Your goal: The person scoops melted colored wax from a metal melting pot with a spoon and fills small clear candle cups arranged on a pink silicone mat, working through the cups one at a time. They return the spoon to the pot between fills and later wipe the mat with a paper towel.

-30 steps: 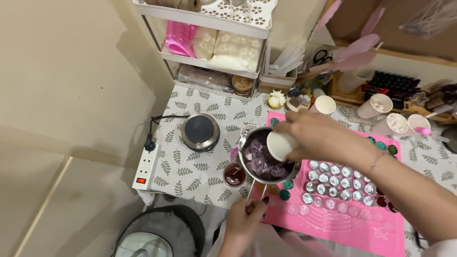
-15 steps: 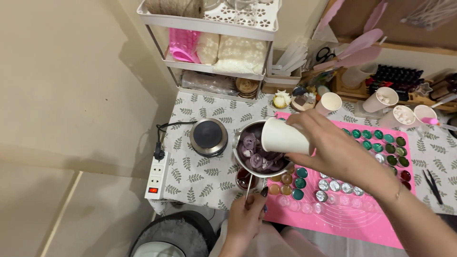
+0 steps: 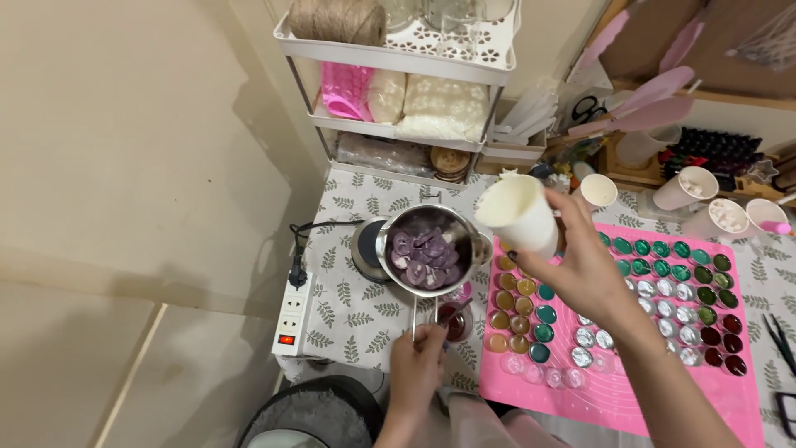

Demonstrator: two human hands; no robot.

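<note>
My left hand (image 3: 417, 369) grips the handle of a small steel pot (image 3: 394, 274), holding it above the table. Purple round wax pieces (image 3: 424, 253) lie inside the pot. My right hand (image 3: 580, 265) holds a white paper cup (image 3: 518, 216), tipped with its mouth toward the pot, just right of the rim. Under the pot sits a small round hot plate (image 3: 363, 247). A pink mat (image 3: 750, 398) to the right carries rows of small round tins in green, silver, amber and red.
A white power strip (image 3: 292, 314) lies at the table's left edge with a black cord. A white shelf rack (image 3: 398, 133) with twine and bags stands behind. Paper cups (image 3: 688, 187) and a black tray of bottles sit at the back right. Tweezers (image 3: 779, 340) lie far right.
The view has shifted, so the table sits further right. My right hand has lifted the cup from over the pot to its right rim. The left hand keeps its grip on the handle.
</note>
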